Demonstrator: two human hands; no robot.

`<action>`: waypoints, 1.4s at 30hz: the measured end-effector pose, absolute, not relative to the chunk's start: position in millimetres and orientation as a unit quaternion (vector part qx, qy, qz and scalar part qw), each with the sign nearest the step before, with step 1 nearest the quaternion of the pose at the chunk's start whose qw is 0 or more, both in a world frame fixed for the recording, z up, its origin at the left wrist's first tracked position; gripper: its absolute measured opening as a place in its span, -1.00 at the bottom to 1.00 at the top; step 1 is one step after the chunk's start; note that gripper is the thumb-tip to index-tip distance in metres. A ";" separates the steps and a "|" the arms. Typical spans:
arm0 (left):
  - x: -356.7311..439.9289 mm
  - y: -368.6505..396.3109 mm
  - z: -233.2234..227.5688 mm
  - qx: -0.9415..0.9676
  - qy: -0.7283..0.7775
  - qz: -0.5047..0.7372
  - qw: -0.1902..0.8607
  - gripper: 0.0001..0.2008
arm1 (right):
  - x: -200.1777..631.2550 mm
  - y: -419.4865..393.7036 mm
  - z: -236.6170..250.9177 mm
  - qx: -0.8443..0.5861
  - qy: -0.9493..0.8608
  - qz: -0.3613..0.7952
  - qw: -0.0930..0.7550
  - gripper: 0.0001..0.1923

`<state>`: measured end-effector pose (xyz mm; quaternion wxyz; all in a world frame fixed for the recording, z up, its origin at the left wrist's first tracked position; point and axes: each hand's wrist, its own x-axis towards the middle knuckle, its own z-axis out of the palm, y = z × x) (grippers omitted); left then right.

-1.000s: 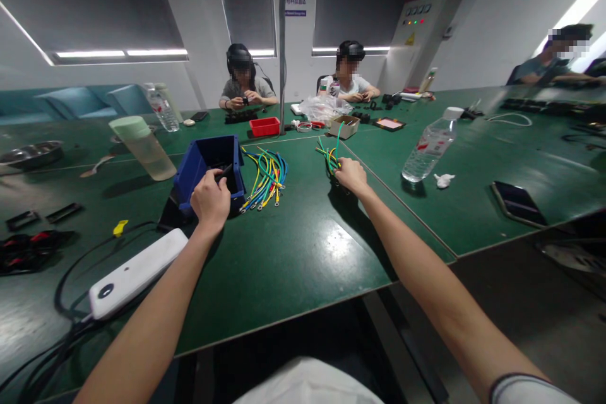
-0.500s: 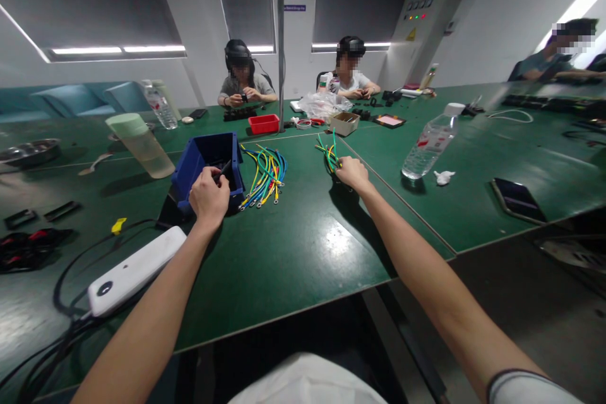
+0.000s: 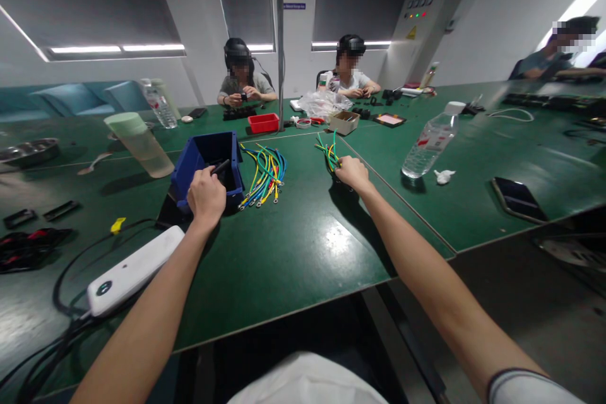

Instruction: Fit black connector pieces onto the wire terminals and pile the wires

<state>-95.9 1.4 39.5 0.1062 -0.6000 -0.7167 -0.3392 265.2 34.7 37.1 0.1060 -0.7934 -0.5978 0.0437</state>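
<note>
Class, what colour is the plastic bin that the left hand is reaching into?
Blue; the bin shows clearly in the head view.

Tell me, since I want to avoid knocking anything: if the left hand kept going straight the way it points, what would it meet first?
Probably the inside of the blue bin: the left hand sits at its near rim, holding a small black piece over the opening. Depth is hard to judge.

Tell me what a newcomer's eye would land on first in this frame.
Probably the fan of coloured wires at the centre of the green table, beside the blue bin. The left hand holds a small black piece over that bin, while the right hand grips a smaller wire bundle.
</note>
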 end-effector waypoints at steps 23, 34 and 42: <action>-95.6 -1.0 46.8 -0.565 -0.777 -0.266 0.081 -0.63 | 269.1 41.9 26.7 -0.785 -0.610 0.056 0.095 -0.66; -97.1 0.6 45.1 -0.573 -0.781 -0.232 0.088 -0.61 | 266.1 39.9 28.2 -0.793 -0.598 0.069 0.095 -0.65; -90.8 -6.5 48.1 -0.601 -0.733 -0.279 0.154 -0.72 | 264.9 37.7 31.0 -0.791 -0.599 0.072 0.099 -0.66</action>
